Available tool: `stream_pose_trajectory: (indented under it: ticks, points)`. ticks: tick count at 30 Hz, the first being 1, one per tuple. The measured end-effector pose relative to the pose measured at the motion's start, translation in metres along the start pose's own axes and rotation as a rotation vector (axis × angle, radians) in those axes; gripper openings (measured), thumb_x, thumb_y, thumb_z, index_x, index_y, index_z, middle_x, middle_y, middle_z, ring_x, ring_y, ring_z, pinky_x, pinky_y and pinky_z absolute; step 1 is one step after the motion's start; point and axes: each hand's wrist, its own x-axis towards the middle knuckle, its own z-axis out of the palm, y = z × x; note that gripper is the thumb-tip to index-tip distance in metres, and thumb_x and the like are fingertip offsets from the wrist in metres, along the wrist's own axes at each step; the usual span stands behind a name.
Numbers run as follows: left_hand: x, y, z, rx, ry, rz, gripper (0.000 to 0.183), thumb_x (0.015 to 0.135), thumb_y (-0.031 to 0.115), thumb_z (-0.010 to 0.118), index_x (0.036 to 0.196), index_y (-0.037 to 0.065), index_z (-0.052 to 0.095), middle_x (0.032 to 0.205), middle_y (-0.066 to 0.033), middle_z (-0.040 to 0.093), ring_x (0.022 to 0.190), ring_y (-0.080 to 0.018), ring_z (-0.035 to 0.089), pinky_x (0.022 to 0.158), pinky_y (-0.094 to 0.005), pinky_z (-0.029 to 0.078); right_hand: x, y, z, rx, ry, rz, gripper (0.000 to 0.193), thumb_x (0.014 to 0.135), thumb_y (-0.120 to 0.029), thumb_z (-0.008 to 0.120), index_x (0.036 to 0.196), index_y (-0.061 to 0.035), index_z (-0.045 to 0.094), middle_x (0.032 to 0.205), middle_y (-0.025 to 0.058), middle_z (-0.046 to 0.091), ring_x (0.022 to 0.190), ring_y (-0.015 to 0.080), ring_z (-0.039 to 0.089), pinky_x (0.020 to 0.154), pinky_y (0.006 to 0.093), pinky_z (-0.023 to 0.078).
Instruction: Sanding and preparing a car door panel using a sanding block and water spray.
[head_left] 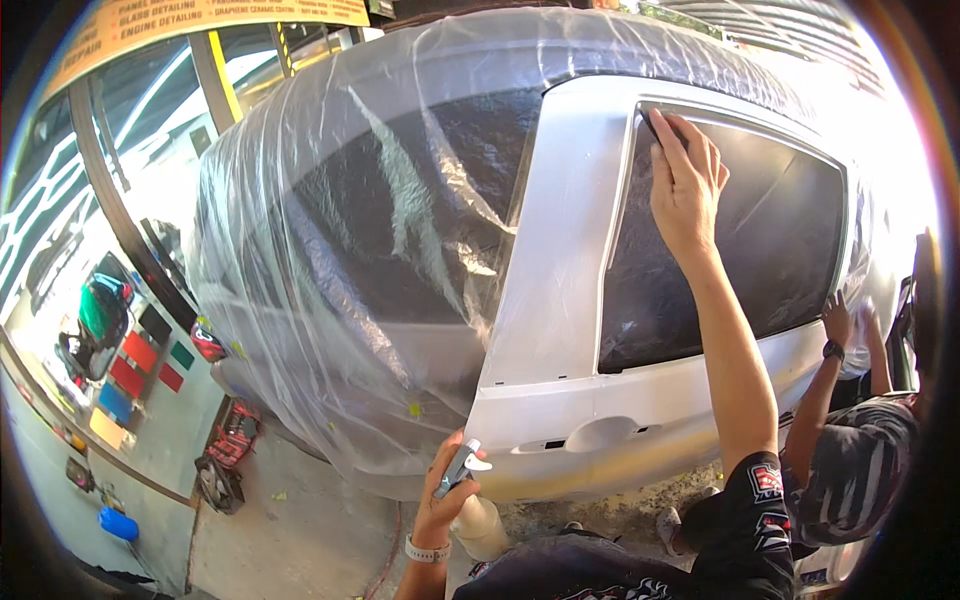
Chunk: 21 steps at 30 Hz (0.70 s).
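Observation:
My right hand (688, 180) is raised to the upper front corner of a dark side window (740, 220). Its fingers are closed on a thin black edge piece (648, 122) at the window frame; its kind does not show clearly. Low at the panel's bottom left, my left hand (440, 505) wraps round a grey spray bottle (458, 470) with a white trigger. A pale rounded shape lies just below that hand, and I cannot tell whether it is part of the bottle. The window sits in a bare silver-white car door (540, 270).
Clear plastic sheeting (330, 230) drapes over the rest of the car. On the right, another person (850, 470) stands close by, a hand (838, 318) touching the window's lower rear corner. A red-and-black bag (232, 440) lies on the floor at left, near a glass shopfront.

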Motion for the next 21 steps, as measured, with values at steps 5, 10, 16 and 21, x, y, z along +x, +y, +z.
stream_pose_trajectory:
  ticks: [5,10,16,21]
  points:
    - [-0.002,0.0,0.006,-0.069,0.086,-0.144,0.047,0.073,0.0,0.067,0.119,0.005,0.069,0.134,-0.0015,0.061,0.087,-0.0035,0.049,0.078,-0.0216,0.041,0.004,-0.002,0.029,-0.093,0.019,-0.019,0.043,0.093,-0.014,0.069,0.136,-0.0177,0.072,0.133,0.0026,0.064,0.127,0.025,0.057,0.106,0.0448,0.037]
    - [-0.008,0.003,0.008,-0.074,0.133,-0.179,0.071,0.075,-0.004,0.067,0.145,0.005,0.058,0.12,-0.0016,0.067,0.089,-0.0046,0.053,0.081,-0.0208,0.044,-0.018,-0.01,0.016,-0.069,-0.021,-0.102,0.04,0.091,-0.014,0.07,0.131,-0.0132,0.073,0.129,-0.0005,0.064,0.122,0.0215,0.056,0.104,0.042,0.036]
    - [-0.008,0.013,0.014,-0.119,0.151,-0.196,0.075,0.078,-0.004,0.067,0.152,0.004,0.054,0.121,-0.0041,0.067,0.09,-0.0056,0.055,0.083,-0.0216,0.046,0.007,0.013,0.022,-0.18,0.012,-0.226,0.041,0.09,-0.013,0.068,0.131,-0.0142,0.072,0.13,-0.0019,0.062,0.122,0.021,0.053,0.105,0.041,0.033]
    - [-0.01,0.014,0.014,-0.123,0.201,-0.227,0.075,0.079,-0.004,0.068,0.152,0.004,0.053,0.121,-0.0049,0.068,0.089,-0.0057,0.055,0.082,-0.0211,0.047,-0.002,0.013,0.021,-0.173,0.011,-0.217,0.045,0.088,-0.013,0.067,0.133,-0.017,0.071,0.131,-0.0019,0.061,0.121,0.0212,0.052,0.104,0.041,0.033]
